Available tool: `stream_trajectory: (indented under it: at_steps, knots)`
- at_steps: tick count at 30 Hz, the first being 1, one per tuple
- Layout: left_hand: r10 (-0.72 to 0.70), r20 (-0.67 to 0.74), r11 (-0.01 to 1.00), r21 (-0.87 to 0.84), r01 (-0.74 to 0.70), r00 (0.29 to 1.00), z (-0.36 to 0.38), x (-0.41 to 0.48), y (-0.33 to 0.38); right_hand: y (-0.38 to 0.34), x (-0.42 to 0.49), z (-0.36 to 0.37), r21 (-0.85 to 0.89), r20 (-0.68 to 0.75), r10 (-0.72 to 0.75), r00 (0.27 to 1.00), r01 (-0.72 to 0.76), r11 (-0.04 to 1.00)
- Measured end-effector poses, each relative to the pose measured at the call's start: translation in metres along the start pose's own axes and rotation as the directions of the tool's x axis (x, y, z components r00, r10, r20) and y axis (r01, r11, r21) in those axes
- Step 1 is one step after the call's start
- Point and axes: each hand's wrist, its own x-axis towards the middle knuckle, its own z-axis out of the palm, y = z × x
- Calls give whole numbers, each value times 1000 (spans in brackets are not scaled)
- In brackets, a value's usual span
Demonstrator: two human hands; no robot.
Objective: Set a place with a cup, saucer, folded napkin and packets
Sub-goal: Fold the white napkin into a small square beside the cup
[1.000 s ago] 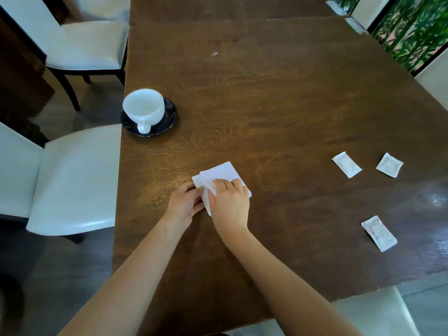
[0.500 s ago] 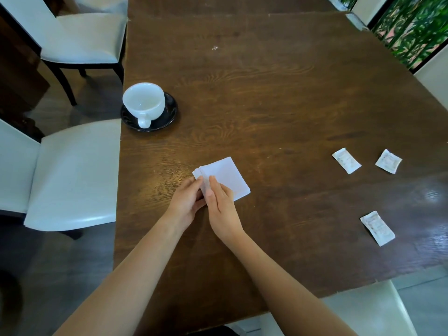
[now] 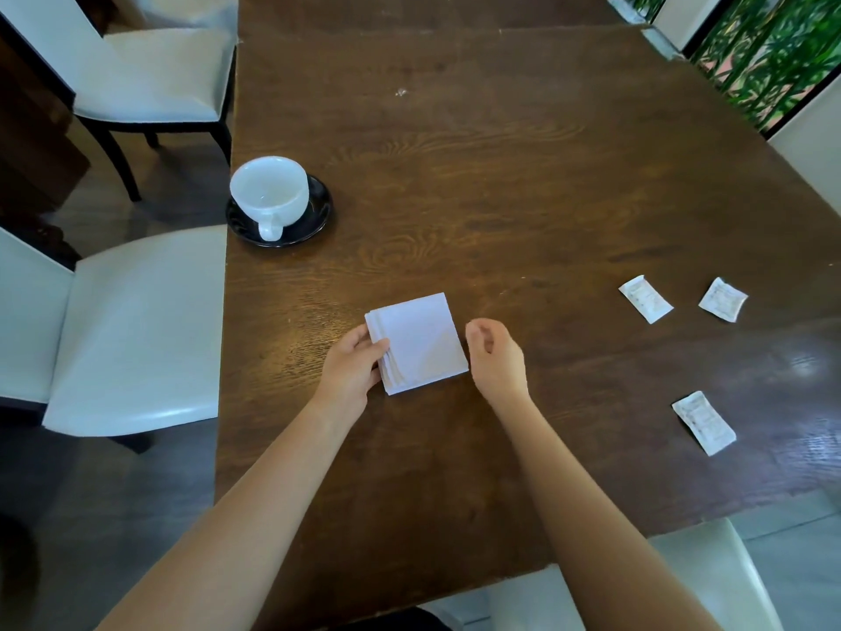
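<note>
A white napkin (image 3: 421, 341), folded into a square, lies flat on the dark wooden table (image 3: 500, 175). My left hand (image 3: 355, 368) holds its left edge, thumb on top. My right hand (image 3: 496, 357) hovers just right of the napkin, fingers loosely curled, holding nothing. A white cup (image 3: 271, 189) stands on a black saucer (image 3: 318, 211) near the table's left edge, handle toward me. Three white packets lie to the right: one (image 3: 645, 298), another (image 3: 722, 299), and a nearer one (image 3: 703, 422).
White cushioned chairs stand along the left side (image 3: 132, 321) and far left (image 3: 150, 70). Another white chair seat (image 3: 701, 580) is at the near edge under my right arm. A window with green plants (image 3: 773, 47) is at the far right.
My right hand has lifted off the napkin and moved to its right side. The napkin now lies flat as a neat square, with my left hand still at its left edge.
</note>
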Motion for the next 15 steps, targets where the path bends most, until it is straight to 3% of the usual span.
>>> stream_trajectory:
  at_steps: [4, 6, 8, 11, 13, 15]
  knots:
    - [74, 150, 995, -83, -62, 986, -3, -11, 8, -8, 1, -7, 219, 300, 22, 954, -91, 972]
    - [106, 220, 982, -174, -67, 970, -3, -15, 10, -12, -3, -7, 305, 303, -18, 953, -79, 949]
    - [128, 253, 976, -202, -77, 959, 2, -18, 10, -17, -7, -2, 339, 233, -108, 966, 23, 941]
    - [221, 70, 975, 14, -223, 973, 17, -24, 7, -20, -14, 7, 370, 159, -187, 969, 117, 922]
    - [352, -96, 923, 201, -328, 931, 22, -26, 6, -19, -17, 11, 377, 144, -184, 972, 118, 919]
    - [443, -122, 872, 290, -395, 888, 20, -27, 7, -18, -16, 9, 374, 122, -147, 982, 92, 923]
